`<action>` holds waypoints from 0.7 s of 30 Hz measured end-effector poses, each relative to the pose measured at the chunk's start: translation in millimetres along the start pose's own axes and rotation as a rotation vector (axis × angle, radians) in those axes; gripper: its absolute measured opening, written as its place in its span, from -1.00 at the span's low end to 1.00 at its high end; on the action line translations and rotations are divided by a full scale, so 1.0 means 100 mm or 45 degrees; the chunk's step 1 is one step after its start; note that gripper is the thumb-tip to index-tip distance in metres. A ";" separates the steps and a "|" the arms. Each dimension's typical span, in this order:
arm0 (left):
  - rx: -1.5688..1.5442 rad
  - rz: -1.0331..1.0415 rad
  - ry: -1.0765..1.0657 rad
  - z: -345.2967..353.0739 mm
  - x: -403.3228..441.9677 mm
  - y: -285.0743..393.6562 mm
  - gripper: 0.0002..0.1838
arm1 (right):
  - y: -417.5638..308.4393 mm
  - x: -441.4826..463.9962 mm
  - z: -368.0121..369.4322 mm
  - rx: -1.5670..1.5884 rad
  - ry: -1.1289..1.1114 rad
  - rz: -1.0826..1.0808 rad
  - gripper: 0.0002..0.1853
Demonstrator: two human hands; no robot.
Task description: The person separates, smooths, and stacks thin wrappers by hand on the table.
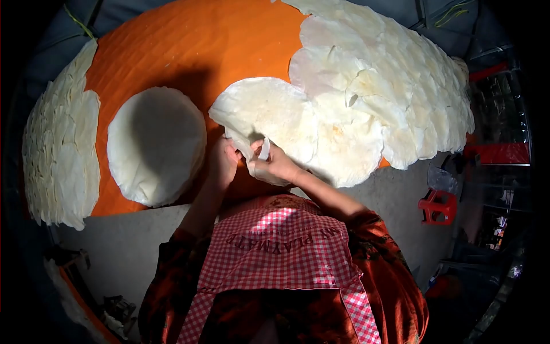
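Note:
My left hand (228,156) pinches the near left edge of a thin, round, off-white sheet (263,106) that lies on an orange surface (240,34). At the same sheet's lower edge, my right hand (274,161) has its fingers closed on a lifted, folded bit. The sheet's right side meets another pale sheet (346,146). Left of my hands sits a stack of round white sheets (157,146), partly in shadow. What the sheets are made of I cannot tell.
Overlapping pale sheets (407,92) spread over the right of the orange surface, and more sheets (63,143) overlap at the far left. A red plastic stool (438,206) stands on the grey floor to the right. A checked apron (275,246) covers my front.

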State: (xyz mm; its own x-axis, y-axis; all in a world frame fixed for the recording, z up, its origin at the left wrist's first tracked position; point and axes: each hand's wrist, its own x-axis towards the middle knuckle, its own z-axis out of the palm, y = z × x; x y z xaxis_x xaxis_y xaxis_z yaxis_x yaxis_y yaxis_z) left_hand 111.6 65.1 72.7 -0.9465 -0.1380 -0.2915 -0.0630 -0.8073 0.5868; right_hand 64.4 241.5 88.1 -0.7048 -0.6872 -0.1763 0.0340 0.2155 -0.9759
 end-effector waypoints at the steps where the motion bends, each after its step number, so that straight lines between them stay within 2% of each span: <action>1: 0.006 -0.005 -0.010 0.00 0.01 0.01 -0.67 | 0.02 -0.03 0.03 -0.149 0.085 -0.009 -0.61; 3: -0.013 -0.040 0.031 0.02 0.01 0.01 -0.66 | 0.04 -0.04 0.08 -0.450 0.254 -0.032 -0.60; 5: -0.061 -0.101 0.134 0.06 -0.02 0.00 -0.64 | 0.01 -0.02 0.10 -0.485 0.277 -0.012 -0.70; 7: 0.258 -0.102 0.057 0.17 -0.18 -0.02 -0.60 | 0.14 0.05 0.15 -0.643 0.384 -0.060 -0.76; 8: 0.417 -0.103 0.018 0.20 -0.27 -0.04 -0.57 | 0.16 0.07 0.16 -0.606 0.396 -0.090 -0.83; 11: 0.680 0.148 -0.090 -0.16 -0.32 -0.40 -0.55 | 0.21 0.11 0.19 -0.321 0.406 -0.012 -0.88; 12: 0.587 0.190 -0.035 -0.08 -0.38 -0.41 -0.53 | 0.24 0.15 0.21 -0.238 0.408 -0.012 -0.90; 13: 0.579 0.141 0.031 -0.07 -0.42 -0.39 -0.51 | 0.27 0.15 0.14 -0.244 0.282 0.153 -0.89; 15: 0.559 0.044 0.158 -0.05 -0.47 -0.36 -0.46 | 0.27 0.13 0.11 0.151 0.206 0.171 -0.74; 16: 0.562 0.052 0.119 -0.05 -0.44 -0.33 -0.49 | 0.17 0.08 0.10 0.027 0.203 0.058 -0.70; 18: 0.511 0.080 0.250 -0.06 -0.41 -0.33 -0.53 | -0.01 -0.10 0.08 -0.223 0.193 -0.170 -0.61; 21: 0.518 0.181 0.299 -0.05 -0.35 -0.38 -0.58 | 0.16 -0.29 -0.03 -0.995 0.171 -0.325 -0.60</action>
State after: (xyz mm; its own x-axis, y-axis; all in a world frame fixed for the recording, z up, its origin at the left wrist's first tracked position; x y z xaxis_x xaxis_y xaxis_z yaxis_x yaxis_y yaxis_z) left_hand 148.4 97.2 56.6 -0.8609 -0.3937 -0.3222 -0.1013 -0.4881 0.8669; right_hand 83.0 267.1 78.0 -0.7042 -0.7025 0.1033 -0.6053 0.5179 -0.6045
